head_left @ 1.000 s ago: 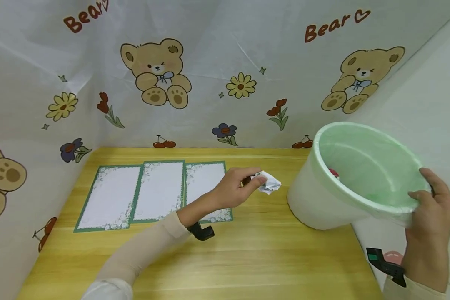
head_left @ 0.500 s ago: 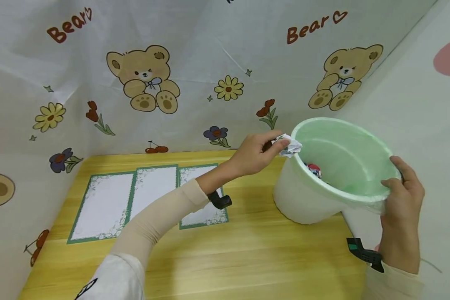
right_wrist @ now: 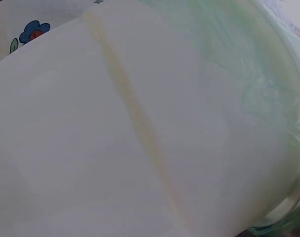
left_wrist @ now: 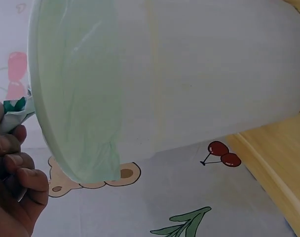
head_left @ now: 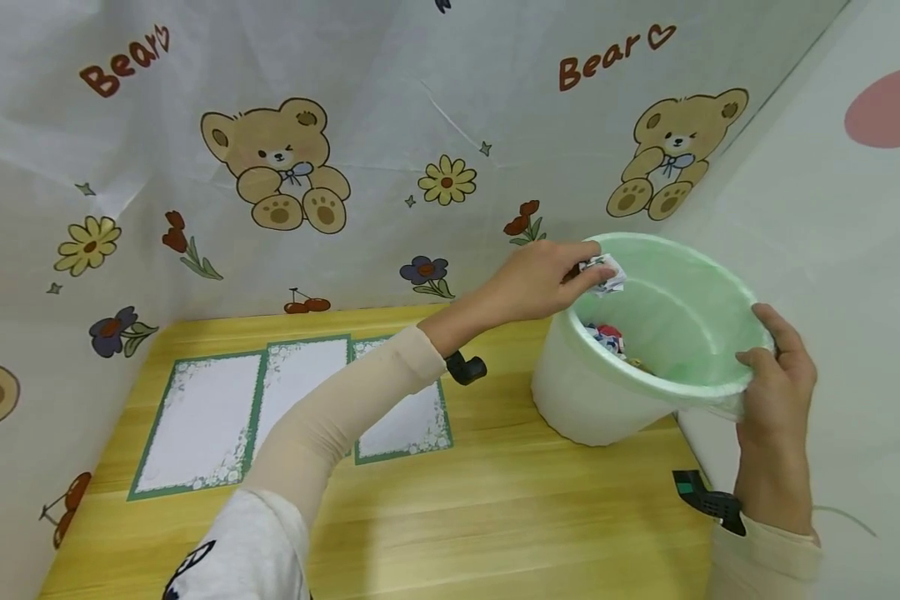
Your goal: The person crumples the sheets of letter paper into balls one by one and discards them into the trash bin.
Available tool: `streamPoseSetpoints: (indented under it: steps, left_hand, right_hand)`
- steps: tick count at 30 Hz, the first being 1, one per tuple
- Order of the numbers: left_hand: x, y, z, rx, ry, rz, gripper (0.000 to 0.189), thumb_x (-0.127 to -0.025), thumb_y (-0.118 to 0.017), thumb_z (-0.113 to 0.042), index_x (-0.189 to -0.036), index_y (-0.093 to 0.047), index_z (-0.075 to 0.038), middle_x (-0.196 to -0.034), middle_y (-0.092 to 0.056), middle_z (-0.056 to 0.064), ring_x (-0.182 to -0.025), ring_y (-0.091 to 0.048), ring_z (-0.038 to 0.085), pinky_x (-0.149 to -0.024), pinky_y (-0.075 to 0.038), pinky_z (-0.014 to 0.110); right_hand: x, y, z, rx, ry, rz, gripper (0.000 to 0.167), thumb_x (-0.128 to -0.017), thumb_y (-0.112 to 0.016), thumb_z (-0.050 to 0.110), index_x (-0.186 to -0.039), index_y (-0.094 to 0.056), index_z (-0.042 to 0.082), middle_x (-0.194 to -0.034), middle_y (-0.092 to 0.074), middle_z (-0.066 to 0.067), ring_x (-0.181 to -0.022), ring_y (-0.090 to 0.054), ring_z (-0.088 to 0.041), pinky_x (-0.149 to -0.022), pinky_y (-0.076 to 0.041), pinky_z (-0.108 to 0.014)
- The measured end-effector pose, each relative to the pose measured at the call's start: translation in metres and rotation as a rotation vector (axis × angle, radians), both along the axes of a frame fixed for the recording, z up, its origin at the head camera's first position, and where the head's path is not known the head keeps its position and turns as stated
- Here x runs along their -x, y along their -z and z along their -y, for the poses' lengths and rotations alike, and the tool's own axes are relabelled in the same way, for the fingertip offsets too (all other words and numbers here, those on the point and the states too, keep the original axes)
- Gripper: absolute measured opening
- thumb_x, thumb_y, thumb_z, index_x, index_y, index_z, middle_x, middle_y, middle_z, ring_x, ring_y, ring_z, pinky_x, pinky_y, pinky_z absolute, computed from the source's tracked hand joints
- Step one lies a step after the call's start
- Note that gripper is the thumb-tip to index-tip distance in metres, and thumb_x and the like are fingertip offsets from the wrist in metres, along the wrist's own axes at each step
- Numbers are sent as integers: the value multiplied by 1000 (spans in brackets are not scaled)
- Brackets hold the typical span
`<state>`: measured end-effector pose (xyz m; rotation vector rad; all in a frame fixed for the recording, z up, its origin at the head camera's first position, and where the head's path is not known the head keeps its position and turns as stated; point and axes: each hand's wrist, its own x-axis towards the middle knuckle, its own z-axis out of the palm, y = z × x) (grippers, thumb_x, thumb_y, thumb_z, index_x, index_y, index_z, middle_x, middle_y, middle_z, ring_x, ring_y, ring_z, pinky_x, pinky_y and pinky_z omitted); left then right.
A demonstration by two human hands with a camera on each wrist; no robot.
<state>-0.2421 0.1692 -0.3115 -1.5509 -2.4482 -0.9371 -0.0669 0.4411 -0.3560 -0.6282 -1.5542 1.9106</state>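
A white trash can [head_left: 585,408], lined with a pale green bag [head_left: 682,292], leans on the table at the right. My left hand [head_left: 528,285] pinches a crumpled piece of paper [head_left: 609,273] over the can's left rim. In the left wrist view the paper [left_wrist: 18,114] shows white and green between the fingertips, beside the rim. My right hand [head_left: 778,379] grips the can's right rim, thumb on the inner side. Crumpled scraps [head_left: 607,337] in red, white and blue lie inside the can. The right wrist view is filled by the can's wall [right_wrist: 81,138]; the right hand is hidden there.
Three white sheets with green floral borders lie side by side on the wooden table: the left sheet [head_left: 195,425], the middle sheet [head_left: 307,371] and the right sheet [head_left: 412,425], partly under the left arm. A bear-printed cloth [head_left: 390,108] hangs behind.
My left hand has carried the crumpled paper up and right, from above the table to over the can's rim. My right hand keeps its hold on the rim. The head view has shifted slightly.
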Motion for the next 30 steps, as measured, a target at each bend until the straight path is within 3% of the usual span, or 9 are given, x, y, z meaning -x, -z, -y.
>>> streamPoseSetpoints:
  steps: [3,6,14,22,27,30]
  left_hand:
    - [1,-3,-3,93,1,-28,32,-115,-47,-50,-106,-60,-22,-76,-53,-6,-69,-54,10,-65,-38,22]
    - [1,-4,-5,140,18,-13,33,-115,-45,-50,-110,-61,-21,-79,-55,-5,-73,-56,11,-68,-41,22]
    - [6,1,-7,91,30,32,33,-112,-55,-51,-104,-61,-20,-77,-57,-4,-67,-53,11,-65,-39,21]
    - [6,1,4,48,13,54,34,-114,-51,-49,-98,-56,-19,-74,-52,-4,-64,-47,13,-64,-36,23]
    - [4,5,28,11,3,86,32,-115,-49,-47,-99,-58,-20,-72,-53,-4,-64,-50,13,-65,-39,24]
    - [1,15,51,-28,-12,93,31,-114,-50,-46,-98,-59,-21,-73,-53,-4,-64,-50,13,-64,-39,25]
  right_hand:
    - [1,0,2,-10,-3,11,64,-97,-35,-12,-150,-61,12,-168,-38,3,-127,-52,-14,-70,-60,-14]
    - [0,0,3,-21,-5,21,63,-97,-35,-12,-151,-61,12,-169,-36,4,-128,-52,-13,-70,-59,-13]
    - [0,0,4,-39,5,24,64,-97,-35,-11,-150,-62,11,-167,-38,3,-130,-50,-14,-71,-59,-13]
    - [1,-1,5,-48,14,15,62,-97,-37,-11,-148,-64,11,-163,-43,4,-131,-52,-14,-72,-59,-12]
    - [1,5,6,-30,77,-144,50,-98,-45,-17,-137,-70,1,-152,-57,-2,-141,-55,-19,-85,-59,-12]
    - [-2,6,14,-102,122,-306,37,-97,-52,-19,-128,-72,-10,-141,-65,-9,-127,-65,-21,-86,-59,-14]
